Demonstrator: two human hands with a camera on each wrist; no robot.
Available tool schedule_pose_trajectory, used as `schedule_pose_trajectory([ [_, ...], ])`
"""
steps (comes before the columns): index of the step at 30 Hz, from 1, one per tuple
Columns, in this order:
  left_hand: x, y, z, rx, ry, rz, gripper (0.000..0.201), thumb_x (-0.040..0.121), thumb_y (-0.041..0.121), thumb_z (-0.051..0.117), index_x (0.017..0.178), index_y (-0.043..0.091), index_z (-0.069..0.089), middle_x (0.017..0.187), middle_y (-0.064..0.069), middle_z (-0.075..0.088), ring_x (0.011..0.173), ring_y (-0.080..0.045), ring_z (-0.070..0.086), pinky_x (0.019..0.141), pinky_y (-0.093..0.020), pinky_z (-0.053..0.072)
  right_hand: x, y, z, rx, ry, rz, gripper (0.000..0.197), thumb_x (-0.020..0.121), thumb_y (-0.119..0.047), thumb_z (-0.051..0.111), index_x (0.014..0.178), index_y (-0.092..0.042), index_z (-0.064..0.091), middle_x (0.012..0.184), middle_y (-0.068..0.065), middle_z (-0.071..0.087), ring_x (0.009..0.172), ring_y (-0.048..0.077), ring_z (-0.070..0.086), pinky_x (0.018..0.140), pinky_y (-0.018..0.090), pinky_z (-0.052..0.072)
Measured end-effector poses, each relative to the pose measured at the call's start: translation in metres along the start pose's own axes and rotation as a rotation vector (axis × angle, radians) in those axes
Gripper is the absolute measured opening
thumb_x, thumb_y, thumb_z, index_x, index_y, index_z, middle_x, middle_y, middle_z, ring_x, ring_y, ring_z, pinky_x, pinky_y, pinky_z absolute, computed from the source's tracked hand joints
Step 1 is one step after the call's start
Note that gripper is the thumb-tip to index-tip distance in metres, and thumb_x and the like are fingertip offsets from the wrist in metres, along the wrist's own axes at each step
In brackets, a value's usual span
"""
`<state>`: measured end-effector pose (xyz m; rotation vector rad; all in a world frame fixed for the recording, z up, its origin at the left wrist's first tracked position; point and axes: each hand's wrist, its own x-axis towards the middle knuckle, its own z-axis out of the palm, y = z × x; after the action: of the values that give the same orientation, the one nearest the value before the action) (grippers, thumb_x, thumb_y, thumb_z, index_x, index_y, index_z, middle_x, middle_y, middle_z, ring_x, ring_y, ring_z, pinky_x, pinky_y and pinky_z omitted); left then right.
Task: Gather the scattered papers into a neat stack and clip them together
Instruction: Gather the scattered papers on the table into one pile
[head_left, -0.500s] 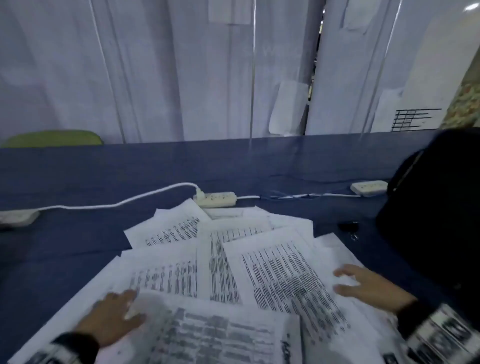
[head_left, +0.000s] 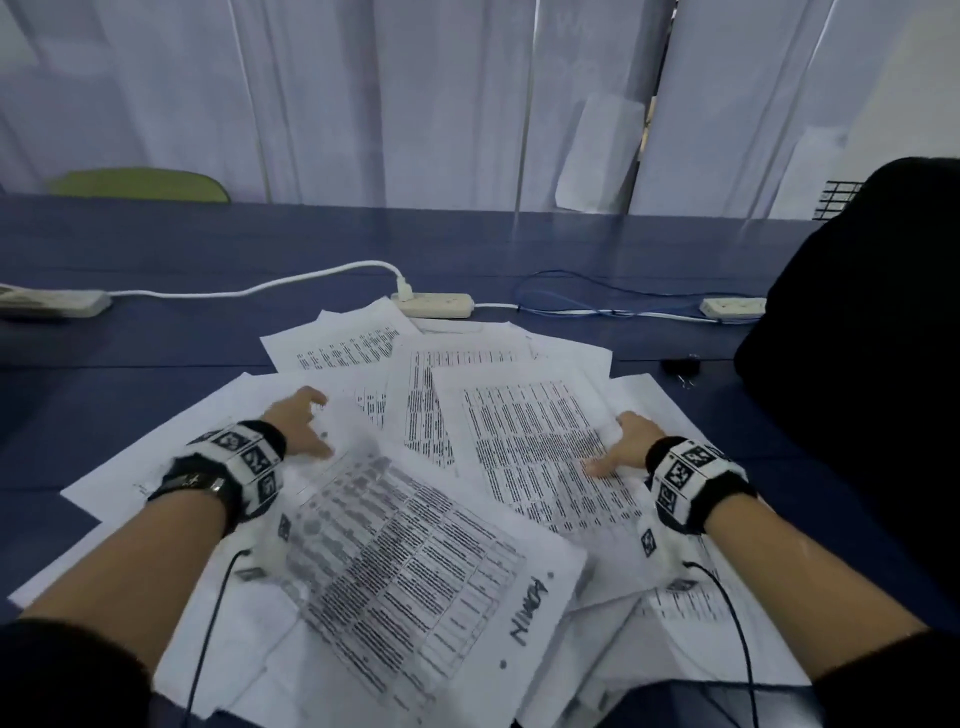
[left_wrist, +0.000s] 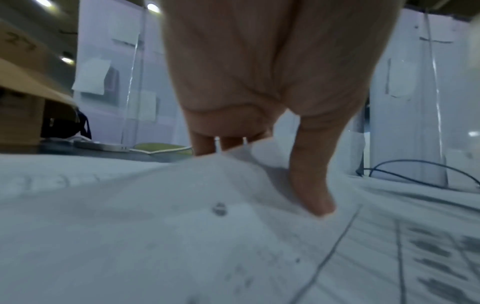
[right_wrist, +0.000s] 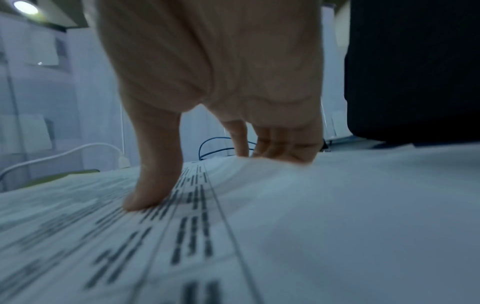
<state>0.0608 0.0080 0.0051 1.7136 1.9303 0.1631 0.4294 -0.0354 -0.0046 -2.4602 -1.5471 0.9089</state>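
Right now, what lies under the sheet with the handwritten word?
Under that sheet, more printed papers fan out across the blue table. How many lie beneath, and their print, is covered.

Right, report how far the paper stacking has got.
Done: nothing; the white printed paper sheets lie fanned across the blue table. In hand: left hand and right hand press on sheets. Left: squaring the stack, then fetching the small black binder clip lying beside them.

Dim, bluish light throughout. Ceiling lamps (left_wrist: 153, 7) seen glaring in wrist views. Papers (head_left: 524, 441) motion-blurred, print smeared near hands. Wide-angle bending noted at edges; wrist foregrounds out of focus.
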Motion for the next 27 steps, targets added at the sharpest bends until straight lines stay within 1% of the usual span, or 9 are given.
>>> schedule_pose_trajectory([
  [3, 0.006, 0.028, 0.005, 0.008, 0.021, 0.119, 0.043, 0.079, 0.012, 0.071, 0.118, -0.002, 0.057, 0.115, -0.02, 0.058, 0.108, -0.027, 0.054, 0.089, -0.032, 0.039, -0.002, -0.002, 0.0, 0.086, -0.061, -0.063, 0.093, 0.073, -0.019, 0.077, 0.145, -0.004, 0.021, 0.152, 0.014, 0.029, 0.133, 0.028, 0.038, 0.104, 0.028, 0.039],
  [6, 0.013, 0.055, 0.014, 0.03, -0.009, 0.175, 0.02, 0.082, 0.018, 0.067, 0.096, 0.005, 0.061, 0.096, -0.012, 0.053, 0.09, -0.02, 0.048, 0.076, -0.025, 0.032, -0.015, -0.016, -0.002, 0.164, -0.129, -0.106, 0.046, 0.088, -0.028, 0.061, 0.125, -0.007, 0.045, 0.12, 0.012, 0.051, 0.093, 0.021, 0.047, 0.064, 0.017, 0.043],
  [8, 0.021, 0.069, 0.02, 0.051, -0.039, 0.168, 0.033, 0.086, 0.025, 0.062, 0.11, 0.001, 0.061, 0.11, -0.015, 0.058, 0.104, -0.026, 0.054, 0.082, -0.028, 0.037, -0.028, -0.031, -0.004, 0.203, -0.185, -0.128, 0.032, 0.091, -0.041, 0.049, 0.112, -0.018, 0.043, 0.096, 0.004, 0.048, 0.081, 0.019, 0.046, 0.07, 0.025, 0.038],
  [12, 0.033, 0.091, 0.027, 0.033, -0.041, 0.134, 0.054, 0.091, 0.032, 0.055, 0.133, 0.0, 0.046, 0.143, -0.016, 0.045, 0.131, -0.029, 0.043, 0.106, -0.032, 0.034, -0.037, -0.058, 0.014, 0.237, -0.235, -0.173, 0.084, 0.085, -0.038, 0.062, 0.148, -0.009, 0.014, 0.145, 0.001, 0.033, 0.14, 0.024, 0.028, 0.111, 0.033, 0.025],
  [15, 0.036, 0.099, 0.025, -0.022, -0.049, 0.101, 0.055, 0.092, 0.031, 0.054, 0.137, 0.001, 0.042, 0.144, -0.014, 0.042, 0.133, -0.027, 0.041, 0.108, -0.033, 0.033, -0.033, -0.069, 0.036, 0.161, -0.141, -0.166, 0.102, 0.07, -0.022, 0.079, 0.147, -0.007, 0.013, 0.155, 0.011, 0.024, 0.141, 0.029, 0.027, 0.113, 0.04, 0.027],
  [18, 0.036, 0.09, 0.02, -0.133, -0.072, 0.069, 0.038, 0.088, 0.03, 0.061, 0.114, 0.003, 0.057, 0.115, -0.015, 0.055, 0.108, -0.025, 0.055, 0.09, -0.033, 0.043, -0.031, -0.063, 0.034, 0.126, -0.098, -0.13, 0.092, 0.074, -0.013, 0.076, 0.146, -0.003, 0.02, 0.153, 0.013, 0.028, 0.138, 0.029, 0.032, 0.111, 0.035, 0.03],
  [21, 0.042, 0.073, 0.017, -0.259, -0.053, -0.04, 0.06, 0.086, 0.026, 0.065, 0.132, -0.004, 0.042, 0.129, -0.022, 0.053, 0.119, -0.032, 0.055, 0.099, -0.037, 0.043, -0.027, -0.043, 0.011, 0.139, -0.039, -0.069, 0.081, 0.079, -0.015, 0.071, 0.143, 0.001, 0.023, 0.15, 0.015, 0.032, 0.136, 0.029, 0.035, 0.106, 0.031, 0.034],
  [24, 0.038, 0.065, 0.02, -0.442, -0.115, -0.113, 0.025, 0.088, 0.021, 0.062, 0.083, 0.0, 0.049, 0.083, -0.014, 0.059, 0.062, -0.021, 0.064, 0.06, -0.029, 0.052, -0.022, -0.013, -0.01, 0.119, 0.091, 0.018, 0.066, 0.082, -0.012, 0.065, 0.139, -0.001, 0.034, 0.143, 0.017, 0.042, 0.128, 0.031, 0.044, 0.098, 0.031, 0.04],
  [27, 0.031, 0.063, 0.024, -0.503, -0.173, -0.143, 0.031, 0.085, 0.015, 0.066, 0.069, 0.01, 0.04, 0.08, -0.013, 0.054, 0.068, -0.024, 0.054, 0.067, -0.039, 0.052, -0.022, 0.006, -0.015, 0.053, 0.121, 0.081, 0.056, 0.083, -0.008, 0.057, 0.136, -0.004, 0.041, 0.13, 0.018, 0.053, 0.116, 0.032, 0.052, 0.089, 0.03, 0.043],
])
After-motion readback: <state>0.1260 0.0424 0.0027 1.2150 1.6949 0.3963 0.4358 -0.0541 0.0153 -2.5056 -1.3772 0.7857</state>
